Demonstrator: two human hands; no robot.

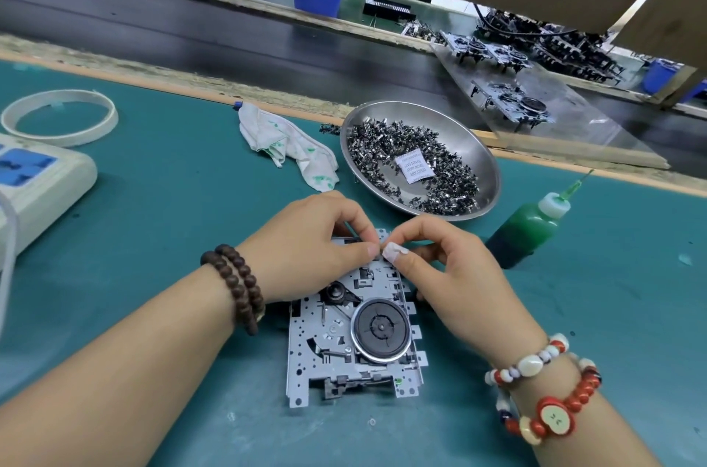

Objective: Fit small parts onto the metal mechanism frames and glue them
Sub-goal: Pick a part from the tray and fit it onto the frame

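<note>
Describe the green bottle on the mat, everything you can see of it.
The green bottle looks like soft translucent plastic filled with dark green liquid, probably the glue. It has a whitish collar, a light green cap and a thin green needle nozzle pointing up and to the right. It appears to stand upright on the teal mat, though the wide lens makes it lean. It sits just right of the right hand and below the rim of the metal dish. Neither hand touches it; its base is partly hidden behind the right hand.

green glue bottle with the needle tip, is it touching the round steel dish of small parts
Apart. The head view shows a strip of teal mat between the green glue bottle and the round steel dish's near rim.
</note>
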